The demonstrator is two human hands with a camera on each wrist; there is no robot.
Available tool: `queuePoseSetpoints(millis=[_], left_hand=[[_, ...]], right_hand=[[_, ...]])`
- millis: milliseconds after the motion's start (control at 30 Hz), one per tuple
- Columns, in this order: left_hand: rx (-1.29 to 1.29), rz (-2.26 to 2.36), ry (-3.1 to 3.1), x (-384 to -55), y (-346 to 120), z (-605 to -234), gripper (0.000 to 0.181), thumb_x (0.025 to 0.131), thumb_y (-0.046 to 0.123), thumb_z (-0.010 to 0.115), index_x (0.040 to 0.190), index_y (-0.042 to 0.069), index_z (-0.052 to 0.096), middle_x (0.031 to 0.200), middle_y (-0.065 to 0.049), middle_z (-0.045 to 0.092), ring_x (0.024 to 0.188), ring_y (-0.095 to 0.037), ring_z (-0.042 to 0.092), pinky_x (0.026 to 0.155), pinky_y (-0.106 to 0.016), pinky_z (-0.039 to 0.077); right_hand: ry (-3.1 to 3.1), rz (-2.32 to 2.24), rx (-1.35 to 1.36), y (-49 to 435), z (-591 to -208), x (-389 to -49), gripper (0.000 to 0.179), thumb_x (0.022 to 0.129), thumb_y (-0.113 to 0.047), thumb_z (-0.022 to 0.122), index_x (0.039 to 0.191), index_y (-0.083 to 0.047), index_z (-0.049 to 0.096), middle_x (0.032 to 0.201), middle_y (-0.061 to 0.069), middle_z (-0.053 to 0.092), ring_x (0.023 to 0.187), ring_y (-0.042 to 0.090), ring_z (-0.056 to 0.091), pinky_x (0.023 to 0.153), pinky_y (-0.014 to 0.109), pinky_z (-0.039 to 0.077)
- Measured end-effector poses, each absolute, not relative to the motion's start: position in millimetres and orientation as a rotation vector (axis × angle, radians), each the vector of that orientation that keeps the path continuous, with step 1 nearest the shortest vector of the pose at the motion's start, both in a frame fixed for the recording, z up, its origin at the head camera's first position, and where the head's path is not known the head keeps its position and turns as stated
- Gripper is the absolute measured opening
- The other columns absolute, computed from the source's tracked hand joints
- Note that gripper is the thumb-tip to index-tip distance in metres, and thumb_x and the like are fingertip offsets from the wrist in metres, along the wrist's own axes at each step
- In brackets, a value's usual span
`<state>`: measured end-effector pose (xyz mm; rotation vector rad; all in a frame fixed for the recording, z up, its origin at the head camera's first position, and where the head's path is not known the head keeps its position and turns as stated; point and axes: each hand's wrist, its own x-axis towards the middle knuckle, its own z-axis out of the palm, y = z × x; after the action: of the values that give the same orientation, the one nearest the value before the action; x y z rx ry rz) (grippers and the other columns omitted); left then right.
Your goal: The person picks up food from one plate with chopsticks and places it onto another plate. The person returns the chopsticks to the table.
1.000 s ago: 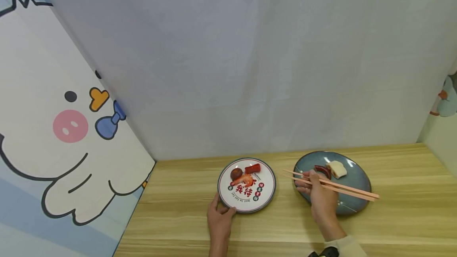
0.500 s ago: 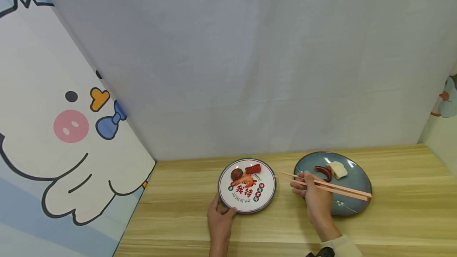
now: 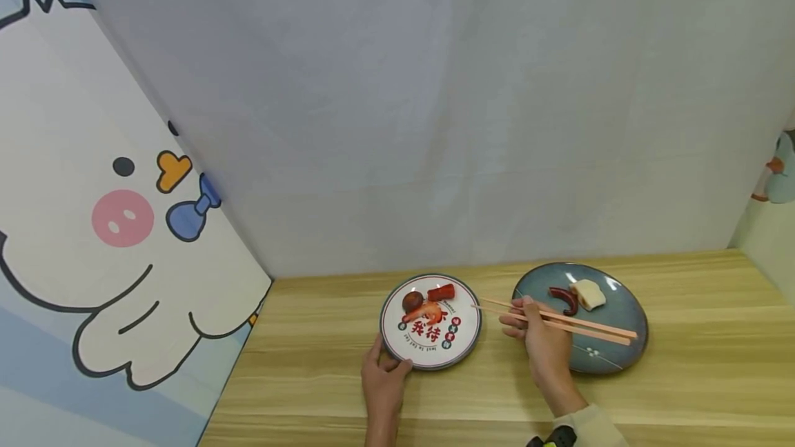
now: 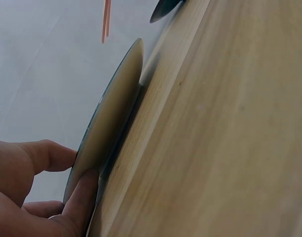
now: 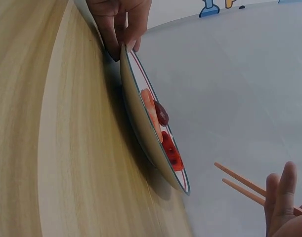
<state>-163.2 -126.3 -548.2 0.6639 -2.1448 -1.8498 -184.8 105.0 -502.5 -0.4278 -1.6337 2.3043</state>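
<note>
My left hand (image 3: 383, 385) pinches the near-left rim of a small white plate (image 3: 467, 328) with a green edge. In the left wrist view, digits lie on both sides of the rim. On the plate are a shrimp (image 3: 425, 314), a round brown piece (image 3: 413, 301) and a red piece (image 3: 442, 292). My right hand (image 3: 546, 354) holds a pair of light orange chopsticks (image 3: 590, 324). Their parted tips point left, level with the white plate's right edge, with nothing between them. Below the chopsticks lies a blue-grey plate (image 3: 624, 316), partly hidden by the right hand.
The blue-grey plate carries a dark red curved piece (image 3: 570, 302) and a white chunk (image 3: 588, 294). Both plates are on a wooden table (image 3: 298, 357), near its back edge. Behind it hangs a pale grey cloth (image 3: 397, 123); a cartoon-printed panel (image 3: 56, 157) stands at left.
My right hand and the chopsticks have moved left from over the blue-grey plate, bringing the tips to the white plate's right edge. The left hand and both plates keep their places.
</note>
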Motion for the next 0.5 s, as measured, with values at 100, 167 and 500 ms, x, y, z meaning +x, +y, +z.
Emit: queuePoseSetpoints(millis=[100, 167, 500], left_hand=[[0.662, -1.846, -2.147, -163.5, -125.9, -547.8, 0.082, 0.079, -0.017, 0.076, 0.154, -0.010, 0.044, 0.144, -0.029, 0.048, 0.087, -0.020, 0.061, 0.063, -0.020, 0.052], [0.662, -1.840, -2.149, -163.8, -125.7, -547.8, 0.082, 0.078, -0.017, 0.076, 0.154, -0.010, 0.045, 0.144, -0.029, 0.048, 0.087, -0.020, 0.062, 0.063, -0.020, 0.053], [0.672, -1.841, -2.148, -164.4, -125.4, -547.9, 0.082, 0.079, -0.017, 0.076, 0.154, -0.009, 0.045, 0.146, -0.028, 0.048, 0.088, -0.020, 0.061, 0.063, -0.020, 0.052]], right_hand=[[-1.646, 2.315, -0.432, 104.0, -503.0, -186.2, 0.032, 0.111, -0.010, 0.050, 0.115, 0.017, 0.065, 0.083, -0.002, 0.076, 0.071, 0.006, 0.076, 0.067, 0.025, 0.063], [-1.659, 2.319, -0.428, 103.6, -503.3, -187.1, 0.032, 0.111, -0.010, 0.049, 0.116, 0.017, 0.065, 0.082, -0.002, 0.076, 0.070, 0.006, 0.075, 0.067, 0.025, 0.063], [-1.751, 2.331, -0.380, 102.1, -508.8, -192.5, 0.036, 0.112, -0.013, 0.048, 0.120, 0.020, 0.061, 0.084, 0.003, 0.076, 0.071, 0.004, 0.075, 0.068, 0.025, 0.063]])
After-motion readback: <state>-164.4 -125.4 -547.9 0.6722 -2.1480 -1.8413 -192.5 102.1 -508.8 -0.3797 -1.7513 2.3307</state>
